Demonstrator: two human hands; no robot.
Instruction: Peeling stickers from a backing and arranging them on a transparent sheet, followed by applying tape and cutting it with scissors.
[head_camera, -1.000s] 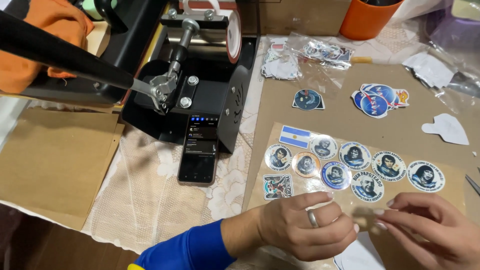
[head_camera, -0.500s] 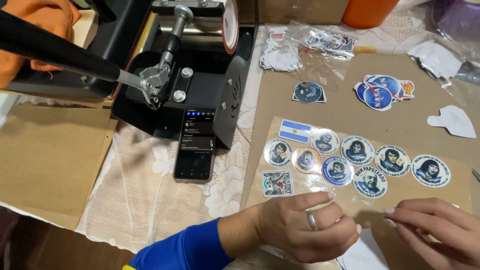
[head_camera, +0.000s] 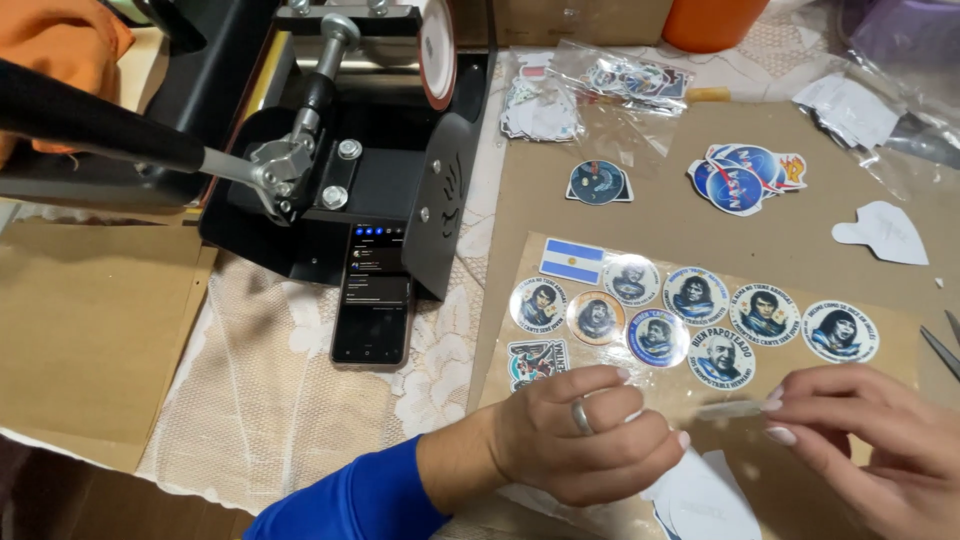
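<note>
At lower centre, the left hand (head_camera: 590, 440) curls loosely and the right hand (head_camera: 880, 445) pinches a clear film strip (head_camera: 730, 408) between them; keep it taut over the round stickers (head_camera: 690, 315).

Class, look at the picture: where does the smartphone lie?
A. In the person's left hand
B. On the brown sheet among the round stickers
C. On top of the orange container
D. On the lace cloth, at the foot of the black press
D: the smartphone lies flat on the lace cloth, against the base of the black press, clear of both hands.
</note>
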